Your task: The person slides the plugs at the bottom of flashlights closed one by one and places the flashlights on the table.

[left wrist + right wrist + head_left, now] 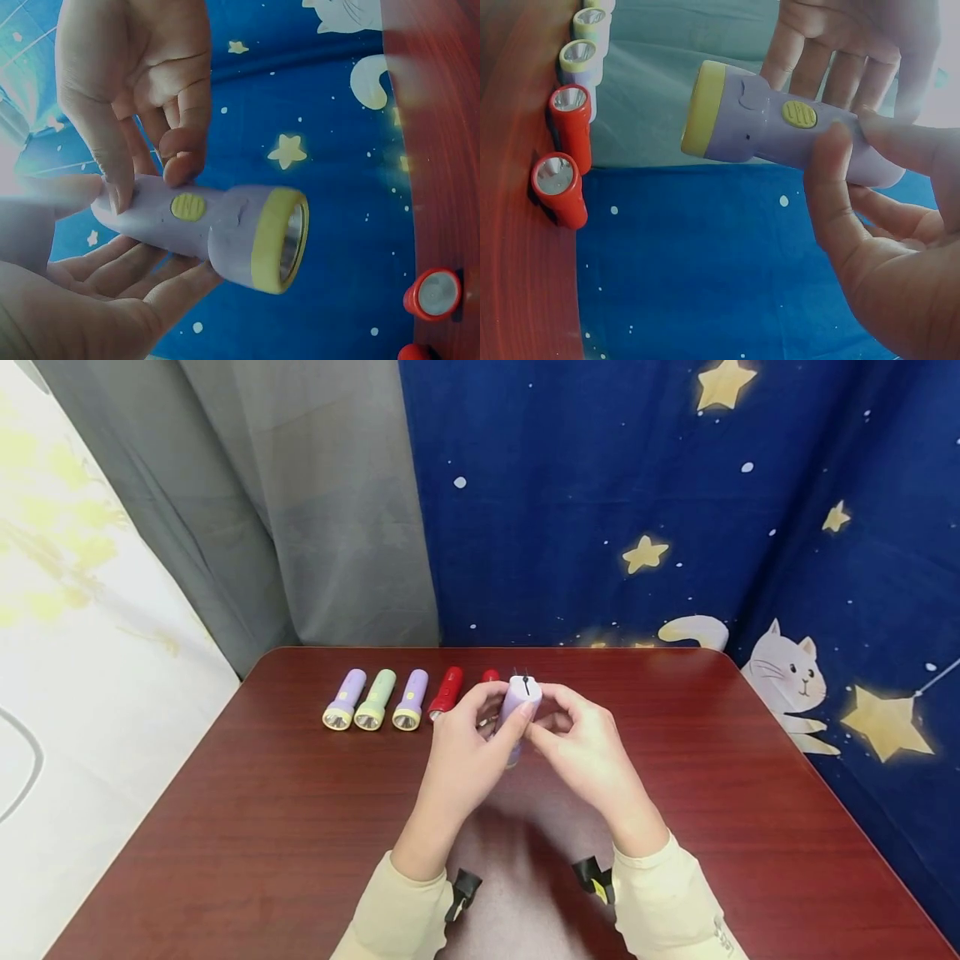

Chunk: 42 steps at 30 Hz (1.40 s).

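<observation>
Both hands hold a purple flashlight [512, 703] with a yellow rim, raised over the table. Its lens end points down, and the pale tail end faces up with a black slot and thin prongs. My left hand [468, 752] grips the body, thumb near the tail, fingers underneath as seen in the left wrist view. From the other side, my right hand [588, 747] pinches the body close to the tail with thumb and fingers. A yellow ribbed switch [799, 114] shows on the flashlight's side in the right wrist view.
Along the table's [300, 827] back stand several flashlights in a row: a purple one [348, 693], a green one [378, 693], another purple one [412, 693], a red one [448, 687] and a second red one [491, 676], partly hidden by the left hand. Curtains [525, 510] hang behind.
</observation>
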### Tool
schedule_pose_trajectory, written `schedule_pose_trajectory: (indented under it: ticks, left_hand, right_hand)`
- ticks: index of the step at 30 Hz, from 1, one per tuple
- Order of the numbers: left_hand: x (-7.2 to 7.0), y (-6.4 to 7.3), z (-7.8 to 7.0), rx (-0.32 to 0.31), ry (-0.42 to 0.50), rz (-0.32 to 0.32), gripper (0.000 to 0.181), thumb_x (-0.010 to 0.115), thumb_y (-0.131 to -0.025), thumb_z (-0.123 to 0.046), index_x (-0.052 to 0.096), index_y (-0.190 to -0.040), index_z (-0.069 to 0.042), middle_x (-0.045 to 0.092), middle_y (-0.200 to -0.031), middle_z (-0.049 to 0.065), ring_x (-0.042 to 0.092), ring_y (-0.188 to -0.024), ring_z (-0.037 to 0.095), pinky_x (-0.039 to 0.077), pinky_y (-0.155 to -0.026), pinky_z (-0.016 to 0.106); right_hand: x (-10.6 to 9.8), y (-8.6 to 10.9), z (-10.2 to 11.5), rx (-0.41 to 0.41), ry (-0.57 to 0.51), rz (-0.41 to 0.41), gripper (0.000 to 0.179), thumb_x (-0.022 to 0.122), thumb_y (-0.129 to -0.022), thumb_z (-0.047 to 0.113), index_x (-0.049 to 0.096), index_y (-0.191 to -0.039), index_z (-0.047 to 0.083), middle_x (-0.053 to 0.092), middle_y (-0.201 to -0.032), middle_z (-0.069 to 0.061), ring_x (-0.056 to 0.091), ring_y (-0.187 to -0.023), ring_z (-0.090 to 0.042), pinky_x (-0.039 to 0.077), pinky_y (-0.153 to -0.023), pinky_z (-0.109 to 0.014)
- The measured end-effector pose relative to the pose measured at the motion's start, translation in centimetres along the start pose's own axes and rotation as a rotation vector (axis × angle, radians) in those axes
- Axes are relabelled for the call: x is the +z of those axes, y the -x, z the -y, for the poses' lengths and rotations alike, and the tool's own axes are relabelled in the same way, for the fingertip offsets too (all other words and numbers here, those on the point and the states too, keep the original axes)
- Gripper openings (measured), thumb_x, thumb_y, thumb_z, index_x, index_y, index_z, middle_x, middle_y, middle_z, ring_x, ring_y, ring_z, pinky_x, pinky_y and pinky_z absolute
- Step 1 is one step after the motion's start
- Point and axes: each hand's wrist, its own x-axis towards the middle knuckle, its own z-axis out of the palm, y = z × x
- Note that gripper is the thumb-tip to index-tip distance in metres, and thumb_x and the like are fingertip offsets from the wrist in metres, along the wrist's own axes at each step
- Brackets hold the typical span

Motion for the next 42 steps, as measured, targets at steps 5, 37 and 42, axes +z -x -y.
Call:
schedule_pose_trajectory:
  ticks: [5,37,42]
  left_hand:
    - [-0.24,0.07,0.06,-0.006,-0.087,0.025,0.038,0.077,-0.098,-0.027,0.07,-0.13,-0.008,0.079,-0.124,0.013,0.077,-0.114,0.023,0.065,-0.094,0.043]
    - [-0.55,0.52,0.58,0.158,-0.016,0.011,0.037,0.08,-0.094,-0.008,0.07,-0.128,0.001,0.078,-0.12,0.018,0.08,-0.108,0.027,0.065,-0.091,0.041]
    - [-0.53,0.54,0.63,0.21,-0.041,0.004,0.038,0.083,-0.091,-0.007,0.071,-0.126,0.002,0.08,-0.114,0.018,0.08,-0.099,0.027,0.067,-0.078,0.039]
  right_hand:
    - [0.06,0.1,0.02,0.002,0.006,-0.007,0.04,0.074,-0.092,0.007,0.07,-0.132,0.012,0.079,-0.086,-0.014,0.072,-0.071,-0.016,0.054,-0.064,-0.025]
    - [0.08,0.22,0.69,-0.046,-0.382,0.031,0.03,0.049,-0.109,0.007,0.066,-0.128,-0.009,0.072,-0.098,-0.021,0.074,-0.069,-0.014,0.067,-0.07,-0.035]
    - [0.16,0.22,0.82,-0.029,-0.371,-0.01,0.027,0.05,-0.11,0.009,0.066,-0.12,-0.009,0.07,-0.098,-0.022,0.073,-0.067,-0.015,0.067,-0.068,-0.034]
